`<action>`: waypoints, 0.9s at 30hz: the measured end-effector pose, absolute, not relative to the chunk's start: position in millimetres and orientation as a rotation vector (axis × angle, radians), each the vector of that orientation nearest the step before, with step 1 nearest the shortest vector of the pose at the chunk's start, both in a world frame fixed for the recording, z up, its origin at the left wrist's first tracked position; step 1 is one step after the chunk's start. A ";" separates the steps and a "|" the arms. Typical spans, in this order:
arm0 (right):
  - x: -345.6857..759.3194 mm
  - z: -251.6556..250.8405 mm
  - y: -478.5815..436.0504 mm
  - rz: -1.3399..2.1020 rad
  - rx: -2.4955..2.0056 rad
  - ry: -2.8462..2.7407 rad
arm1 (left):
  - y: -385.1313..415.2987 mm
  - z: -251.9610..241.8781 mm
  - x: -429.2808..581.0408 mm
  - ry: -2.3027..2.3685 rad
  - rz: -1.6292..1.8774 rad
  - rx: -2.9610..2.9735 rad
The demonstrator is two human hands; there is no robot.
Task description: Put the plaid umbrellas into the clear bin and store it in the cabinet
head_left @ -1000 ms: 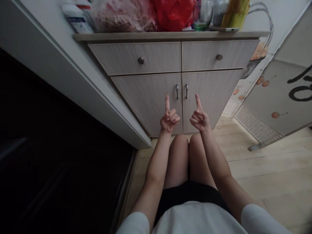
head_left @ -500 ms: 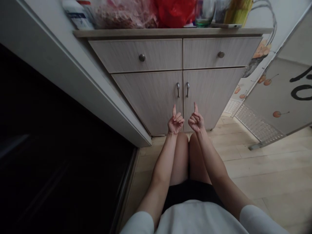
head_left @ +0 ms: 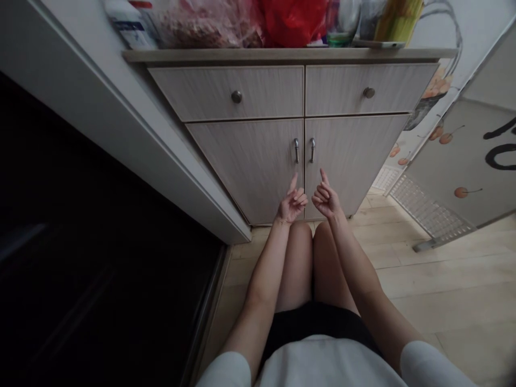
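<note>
My left hand (head_left: 293,203) is raised above my knees, palm up, its index finger stretched out and the other fingers loosely curled; it holds nothing. Close beside it, not touching, my right hand (head_left: 325,199) also holds nothing, with its index finger extended and the others bent inward. Both index fingers point toward the cabinet doors, just below the left door handle (head_left: 296,150) and the right door handle (head_left: 312,150). The left door (head_left: 245,161) and right door (head_left: 350,156) are closed.
On the cabinet top (head_left: 282,55) stand a white bottle (head_left: 131,27), a pinkish plastic bag (head_left: 209,24), a red bag (head_left: 294,21) and a glass (head_left: 341,24). A white frame (head_left: 133,140) runs along the left. A panel with cherry pictures (head_left: 467,161) stands right.
My left index finger has tilted to the right, and my right one leans slightly more left. The left hand has shifted slightly right. The view has moved a little.
</note>
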State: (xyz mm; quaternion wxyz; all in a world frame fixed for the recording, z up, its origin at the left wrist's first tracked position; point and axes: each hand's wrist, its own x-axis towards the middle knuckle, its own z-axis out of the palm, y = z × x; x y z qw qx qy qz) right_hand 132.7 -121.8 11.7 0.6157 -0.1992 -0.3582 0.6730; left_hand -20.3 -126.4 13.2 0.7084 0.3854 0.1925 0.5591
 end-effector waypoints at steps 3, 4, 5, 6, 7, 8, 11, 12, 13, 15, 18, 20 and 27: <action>140.4 15.2 -89.4 1.256 -0.816 -0.986 | -94.7 23.6 -24.3 0.725 1.090 1.212; 143.3 17.8 -76.2 1.077 -0.937 -1.046 | -81.1 28.4 -24.7 0.880 1.098 1.345; 146.1 20.8 -62.4 0.873 -1.039 -1.110 | -67.0 33.7 -24.6 1.051 1.123 1.479; 148.4 24.2 -48.4 0.667 -1.114 -1.175 | -53.1 38.9 -23.8 1.223 1.152 1.604; 150.2 27.5 -34.6 0.483 -1.166 -1.242 | -39.9 43.9 -22.5 1.384 1.172 1.709; 151.0 30.5 -21.4 0.335 -1.202 -1.310 | -28.1 48.3 -20.6 1.523 1.174 1.790; 147.6 35.6 13.2 0.118 -1.280 -1.481 | -2.0 57.4 -11.6 1.751 1.126 1.905; 144.9 35.7 22.6 0.110 -1.296 -1.521 | 3.7 59.1 -7.7 1.769 1.110 1.917; 141.9 35.0 30.7 0.125 -1.303 -1.554 | 8.3 60.3 -3.8 1.770 1.094 1.920; 135.8 32.0 43.3 0.195 -1.301 -1.593 | 15.4 61.2 3.7 1.757 1.082 1.900; 129.5 25.5 54.1 0.312 -1.322 -1.582 | 23.6 58.8 12.0 1.765 1.101 1.823; 127.3 21.2 57.5 0.374 -1.357 -1.551 | 28.5 54.8 15.0 1.756 1.152 1.772; 120.8 11.4 54.4 0.493 -1.251 -1.484 | 34.5 35.9 18.5 1.576 1.400 1.603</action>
